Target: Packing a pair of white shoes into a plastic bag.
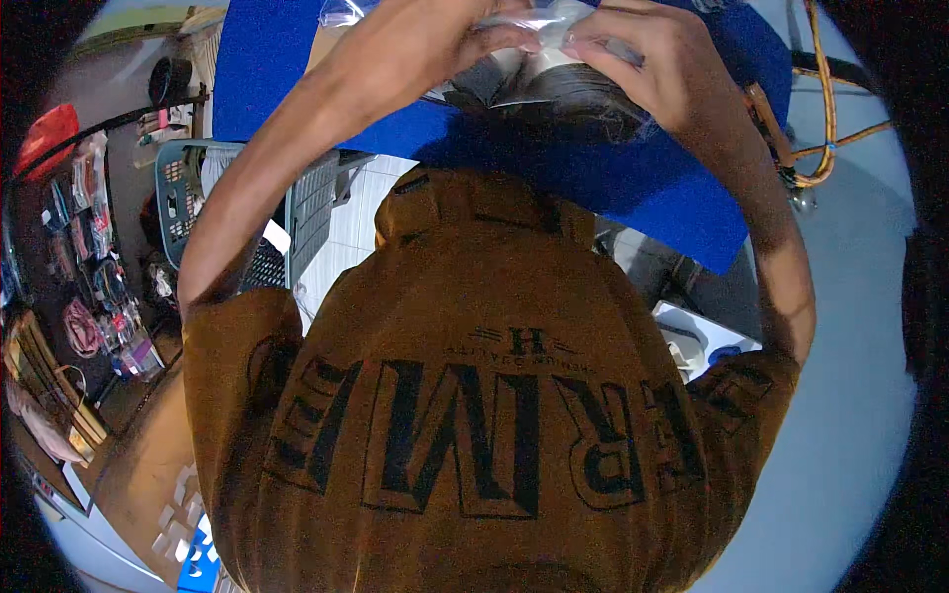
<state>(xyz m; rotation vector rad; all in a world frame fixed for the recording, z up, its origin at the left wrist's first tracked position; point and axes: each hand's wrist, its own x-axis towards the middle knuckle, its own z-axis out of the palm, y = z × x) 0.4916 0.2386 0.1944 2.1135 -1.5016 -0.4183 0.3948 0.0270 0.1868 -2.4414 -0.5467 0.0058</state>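
Observation:
A clear plastic bag (545, 41) is pinched between my two hands above a blue-covered table (267, 70), at the top of the view. My left hand (474, 37) grips the bag's left side, its fingertips close to those of my right hand (645, 55), which grips the other side. Dark, fine, hair-like strands (586, 85) show in or under the plastic, with something pale at their upper end; which side of the film they lie on is hard to tell. The upper parts of both hands are cut off by the picture's edge.
Another piece of clear plastic (345, 11) lies on the table's upper left. A grey-green plastic basket (170, 200) stands left of the table. Packaged goods (96, 185) hang at the far left. A bent rattan-like frame (829, 111) is at the right, a white container (704, 333) lower right.

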